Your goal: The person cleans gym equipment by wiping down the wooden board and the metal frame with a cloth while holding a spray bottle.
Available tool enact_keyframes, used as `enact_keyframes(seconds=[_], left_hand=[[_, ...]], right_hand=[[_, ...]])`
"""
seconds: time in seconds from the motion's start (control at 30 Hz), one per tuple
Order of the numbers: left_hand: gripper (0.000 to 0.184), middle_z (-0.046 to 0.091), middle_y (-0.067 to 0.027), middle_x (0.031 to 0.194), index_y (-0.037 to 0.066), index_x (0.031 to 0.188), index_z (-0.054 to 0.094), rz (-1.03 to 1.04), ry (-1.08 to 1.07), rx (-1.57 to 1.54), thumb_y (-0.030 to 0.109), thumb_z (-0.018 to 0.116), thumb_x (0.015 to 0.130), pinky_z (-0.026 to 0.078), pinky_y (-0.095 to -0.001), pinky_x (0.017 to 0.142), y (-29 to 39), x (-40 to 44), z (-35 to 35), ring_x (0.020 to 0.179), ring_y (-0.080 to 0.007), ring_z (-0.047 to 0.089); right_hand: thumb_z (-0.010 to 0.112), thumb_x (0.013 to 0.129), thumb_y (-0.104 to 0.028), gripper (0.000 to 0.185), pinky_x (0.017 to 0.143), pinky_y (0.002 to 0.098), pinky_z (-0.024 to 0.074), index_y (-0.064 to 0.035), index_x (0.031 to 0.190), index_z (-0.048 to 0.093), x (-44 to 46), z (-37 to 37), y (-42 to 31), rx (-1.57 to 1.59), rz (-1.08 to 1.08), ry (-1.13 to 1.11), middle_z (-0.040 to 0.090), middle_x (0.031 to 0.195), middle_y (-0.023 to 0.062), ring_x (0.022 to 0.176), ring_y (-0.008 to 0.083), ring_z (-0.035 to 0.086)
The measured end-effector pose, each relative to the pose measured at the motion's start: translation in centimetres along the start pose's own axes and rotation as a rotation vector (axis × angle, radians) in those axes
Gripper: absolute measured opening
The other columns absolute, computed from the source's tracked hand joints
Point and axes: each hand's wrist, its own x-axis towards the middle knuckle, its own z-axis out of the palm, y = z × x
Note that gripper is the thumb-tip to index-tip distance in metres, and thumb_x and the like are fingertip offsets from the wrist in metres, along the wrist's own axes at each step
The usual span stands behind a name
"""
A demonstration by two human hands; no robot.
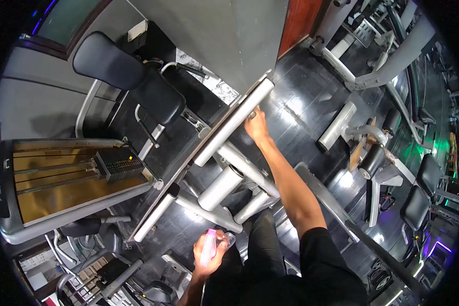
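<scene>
My left hand (213, 257), low in the view near my legs, is closed around a small bottle (209, 246) with a pink part and a clear part. My right hand (256, 126) reaches forward to the far end of a silver machine tube (234, 122). Its fingers are curled at the tube's edge and partly hidden, so whatever they hold cannot be made out. Below that tube sit a shorter thick silver cylinder (221, 187) and the grey frame bars of the same machine.
A machine with a black padded seat (160, 99) and a weight stack (120, 164) stands at left. To the right are a silver T-shaped machine part (337, 126), black roller pads (372, 162) and more gym machines. A grey wall (229, 35) rises ahead.
</scene>
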Motion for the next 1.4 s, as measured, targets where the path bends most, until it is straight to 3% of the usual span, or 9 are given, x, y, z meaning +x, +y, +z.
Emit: enact_keyframes(seconds=[0.27, 0.3, 0.37, 0.77, 1.0, 1.07, 1.23, 1.3, 1.4], left_hand=[[0.017, 0.064, -0.0122, 0.083, 0.0, 0.093, 0.054, 0.023, 0.013, 0.078, -0.002, 0.065, 0.081, 0.052, -0.0299, 0.063, -0.4, -1.3, -0.9, 0.07, -0.0187, 0.065], [0.016, 0.064, -0.012, 0.083, 0.0, 0.093, 0.054, 0.051, 0.026, 0.091, -0.001, 0.065, 0.081, 0.052, -0.0299, 0.063, -0.5, -1.6, -1.3, 0.07, -0.0186, 0.065], [0.017, 0.065, -0.0118, 0.083, 0.0, 0.093, 0.054, 0.05, 0.059, 0.061, -0.001, 0.066, 0.081, 0.052, -0.03, 0.064, -0.6, -2.8, -2.5, 0.07, -0.0186, 0.065], [0.016, 0.066, -0.0117, 0.086, 0.0, 0.093, 0.056, 0.057, 0.177, 0.018, 0.001, 0.067, 0.081, 0.053, -0.0301, 0.069, -1.2, -8.0, -8.2, 0.077, -0.0195, 0.067], [0.018, 0.062, -0.0107, 0.089, 0.0, 0.097, 0.053, 0.076, 0.146, 0.016, -0.004, 0.062, 0.082, 0.052, -0.0305, 0.071, -2.1, -9.8, -9.6, 0.078, -0.0169, 0.063], [0.018, 0.062, -0.0104, 0.089, 0.0, 0.097, 0.053, 0.101, 0.137, 0.039, -0.005, 0.062, 0.082, 0.052, -0.0303, 0.072, -1.5, -10.2, -10.0, 0.079, -0.0167, 0.063], [0.019, 0.062, -0.0103, 0.089, 0.001, 0.094, 0.052, 0.081, 0.056, -0.137, -0.006, 0.063, 0.081, 0.051, -0.0309, 0.073, -0.2, -10.3, -10.5, 0.081, -0.0175, 0.062], [0.018, 0.061, -0.0103, 0.089, 0.001, 0.094, 0.052, 0.122, 0.046, -0.123, -0.007, 0.062, 0.081, 0.051, -0.0313, 0.073, -0.1, -10.5, -11.2, 0.081, -0.0177, 0.062], [0.018, 0.061, -0.0101, 0.088, 0.001, 0.094, 0.052, 0.108, 0.016, -0.12, -0.006, 0.063, 0.081, 0.051, -0.0316, 0.073, -0.9, -11.1, -11.9, 0.081, -0.018, 0.062]], right_hand=[[0.043, 0.075, 0.005, 0.035, 0.07, 0.0451, 0.051, 0.0007, 0.104, 0.061, -2.3, 1.0, 4.8, -0.202, -0.118, -0.638, 0.063, 0.082, 0.0244, 0.077, 0.0387, 0.063], [0.052, 0.076, -0.009, 0.017, 0.069, 0.0441, 0.047, 0.0046, 0.083, 0.061, -2.2, -0.5, 4.3, -0.034, -0.016, -0.726, 0.064, 0.088, 0.0252, 0.08, 0.0387, 0.062], [0.047, 0.081, 0.0, 0.028, 0.087, 0.0364, 0.0463, 0.0024, 0.106, 0.062, -3.3, -3.6, -1.8, -0.201, -0.013, -0.813, 0.064, 0.107, 0.0214, 0.1, 0.0332, 0.061], [0.047, 0.084, 0.007, 0.025, 0.066, 0.0248, 0.0449, 0.005, 0.107, 0.057, -11.7, -4.8, -11.5, 0.481, -0.065, 0.401, 0.061, 0.088, 0.0062, 0.069, 0.0107, 0.051], [0.046, 0.083, 0.009, 0.031, 0.056, 0.0308, 0.0448, 0.0006, 0.109, 0.061, -15.0, 0.8, -16.2, -0.15, -0.408, 0.405, 0.06, 0.121, 0.0206, 0.067, 0.0204, 0.058], [0.045, 0.08, 0.011, 0.039, 0.061, 0.0334, 0.0477, 0.0003, 0.113, 0.061, -17.9, 0.3, -16.0, -0.253, -0.313, 0.069, 0.05, 0.13, 0.0265, 0.07, 0.0281, 0.06], [0.045, 0.082, 0.009, 0.048, 0.082, 0.0359, 0.0508, -0.0018, 0.128, 0.052, -23.6, 4.3, -13.3, -0.335, -0.375, -0.177, 0.051, 0.128, 0.0276, 0.099, 0.036, 0.063], [0.044, 0.08, 0.007, 0.046, 0.089, 0.0403, 0.0464, 0.0031, 0.126, 0.051, -25.1, 6.0, -15.2, 0.07, 0.08, -0.112, 0.054, 0.118, 0.0295, 0.107, 0.0401, 0.057], [0.044, 0.083, 0.006, 0.042, 0.097, 0.0405, 0.0411, 0.0042, 0.124, 0.051, -26.2, 8.3, -14.1, -0.073, -0.303, 0.07, 0.054, 0.119, 0.0285, 0.113, 0.043, 0.052]])
